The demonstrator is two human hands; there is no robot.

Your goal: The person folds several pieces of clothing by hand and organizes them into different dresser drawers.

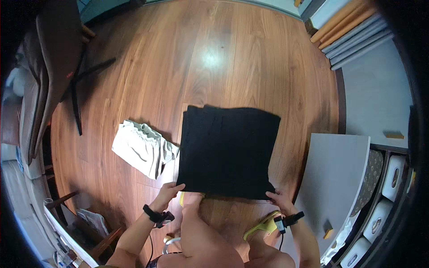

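A black piece of cloth [228,152], folded into a rough square, is spread out in front of me above the wooden floor. My left hand [171,191] pinches its near left corner. At the near right corner, my right hand [279,198] grips the edge between thumb and fingers. Just left of the black cloth lies a folded white garment [143,149] with a gathered waistband; the black cloth's left edge meets its right end. Whether the black cloth is a garment, I cannot tell.
To the right, a pale grey drawer front [333,178] juts out beside white storage boxes [395,176]. Orange and grey curtains [353,35] hang at the far right. A brown leather chair [53,67] with black legs stands at the left. My feet wear yellow-green slippers [263,225].
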